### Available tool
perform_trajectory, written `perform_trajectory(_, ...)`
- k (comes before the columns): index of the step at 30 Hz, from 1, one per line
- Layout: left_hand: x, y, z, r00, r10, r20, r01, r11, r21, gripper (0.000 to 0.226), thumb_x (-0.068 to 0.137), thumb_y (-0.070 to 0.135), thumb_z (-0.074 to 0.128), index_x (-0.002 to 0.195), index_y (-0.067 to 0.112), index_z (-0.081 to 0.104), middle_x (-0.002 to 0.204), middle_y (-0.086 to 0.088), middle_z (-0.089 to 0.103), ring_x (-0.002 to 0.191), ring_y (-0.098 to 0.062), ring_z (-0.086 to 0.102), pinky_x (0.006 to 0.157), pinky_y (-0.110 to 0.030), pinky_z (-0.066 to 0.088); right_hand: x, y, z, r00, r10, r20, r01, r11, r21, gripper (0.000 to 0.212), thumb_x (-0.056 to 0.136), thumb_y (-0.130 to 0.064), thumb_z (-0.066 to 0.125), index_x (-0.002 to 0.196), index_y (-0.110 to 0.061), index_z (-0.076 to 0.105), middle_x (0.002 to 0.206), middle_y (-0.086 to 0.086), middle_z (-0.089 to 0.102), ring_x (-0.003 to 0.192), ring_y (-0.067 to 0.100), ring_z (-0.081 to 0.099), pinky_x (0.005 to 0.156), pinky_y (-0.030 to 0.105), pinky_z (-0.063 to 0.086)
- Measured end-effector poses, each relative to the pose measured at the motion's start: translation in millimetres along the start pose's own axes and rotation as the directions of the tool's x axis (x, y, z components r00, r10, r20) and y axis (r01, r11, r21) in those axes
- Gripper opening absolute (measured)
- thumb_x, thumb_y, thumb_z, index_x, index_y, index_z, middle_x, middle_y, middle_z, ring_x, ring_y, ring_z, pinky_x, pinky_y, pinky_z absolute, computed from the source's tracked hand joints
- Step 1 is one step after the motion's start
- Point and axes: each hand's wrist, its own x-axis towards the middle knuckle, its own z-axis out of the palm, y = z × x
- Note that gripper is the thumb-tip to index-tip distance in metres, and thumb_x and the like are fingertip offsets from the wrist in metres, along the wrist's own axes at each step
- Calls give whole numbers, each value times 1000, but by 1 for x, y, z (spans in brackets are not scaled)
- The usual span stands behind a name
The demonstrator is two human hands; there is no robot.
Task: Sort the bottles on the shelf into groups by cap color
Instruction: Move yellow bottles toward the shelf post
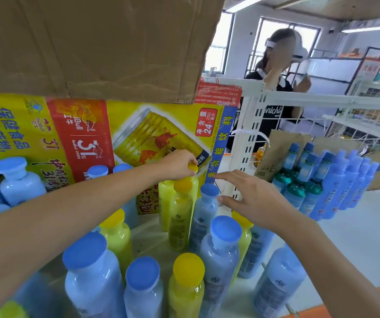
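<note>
Several yellow-capped and blue-capped bottles stand mixed on the white shelf (152,239). My left hand (177,164) grips the yellow cap of a yellow bottle (165,203) at the back, against the Red Bull carton. In front of it stands another yellow-capped bottle (181,216). My right hand (251,198) hovers with spread fingers just right of a blue-capped bottle (204,214), the thumb close to its cap, holding nothing. Nearer me stand blue-capped bottles (221,251) (90,278) (143,290) and yellow-capped ones (188,288) (115,235).
A yellow and red Red Bull carton (88,134) walls the shelf's back, with a brown cardboard box (92,42) above it. More blue-capped bottles (17,180) stand at far left. A neighbouring rack holds blue bottles (336,180). A person (276,92) stands behind the white upright (251,143).
</note>
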Motion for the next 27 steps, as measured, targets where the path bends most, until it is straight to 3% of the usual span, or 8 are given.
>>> perform_trajectory(5, -1, 2, 0, 994, -13, 112, -17, 964, 264, 50, 96, 33, 43, 142, 17, 32, 138, -12, 30, 130, -30, 29, 107, -42, 31, -10, 6, -10, 997, 61, -37, -60, 998, 27, 45, 91, -43, 49, 134, -36, 38, 123, -10, 50, 98, 15, 58, 83, 35, 46)
perform_trajectory(11, -1, 4, -5, 964, -67, 257, -32, 932, 361, 55, 99, 38, 30, 146, 12, 19, 151, -13, 13, 139, -34, 11, 113, -46, 17, -25, 17, -20, 988, 141, -59, -139, 990, 39, 45, 91, -43, 50, 134, -34, 40, 129, -9, 51, 118, 17, 50, 94, 39, 42)
perform_trajectory(16, -7, 8, -9, 981, -37, 192, -25, 949, 315, 52, 98, 35, 36, 144, 15, 27, 149, -12, 22, 138, -32, 17, 112, -46, 19, -37, 24, -25, 980, 177, -86, -173, 983, 58, 46, 90, -42, 52, 133, -32, 42, 128, -8, 50, 109, 17, 53, 90, 37, 45)
perform_trajectory(18, -11, 12, -12, 995, 32, 96, -53, 973, 224, 47, 96, 33, 41, 140, 17, 35, 146, -10, 29, 137, -29, 21, 111, -45, 23, -41, 27, -26, 977, 190, -93, -183, 980, 72, 46, 89, -41, 54, 133, -31, 43, 125, -7, 52, 99, 15, 54, 88, 37, 45)
perform_trajectory(21, -20, 20, -19, 978, 208, 10, -209, 976, 64, 40, 94, 33, 46, 132, 19, 47, 138, -4, 41, 131, -21, 31, 105, -35, 28, -44, 31, -26, 975, 195, -107, -186, 978, 93, 45, 88, -39, 55, 131, -29, 45, 125, -7, 52, 86, 8, 48, 84, 34, 45)
perform_trajectory(24, -32, 29, -19, 931, 348, 107, -349, 937, -15, 37, 92, 30, 51, 128, 19, 50, 125, 0, 48, 115, -14, 46, 93, -24, 37, -45, 35, -25, 975, 205, -81, -198, 976, 89, 45, 89, -38, 54, 132, -28, 44, 128, -5, 51, 89, 13, 51, 86, 35, 45)
perform_trajectory(27, -37, 34, -10, 905, 370, 210, -376, 926, -10, 36, 92, 27, 53, 127, 20, 51, 125, 1, 48, 111, -12, 50, 92, -26, 43, -43, 38, -22, 976, 215, -35, -212, 974, 76, 45, 91, -36, 53, 134, -27, 43, 129, -3, 49, 92, 16, 53, 85, 33, 44)
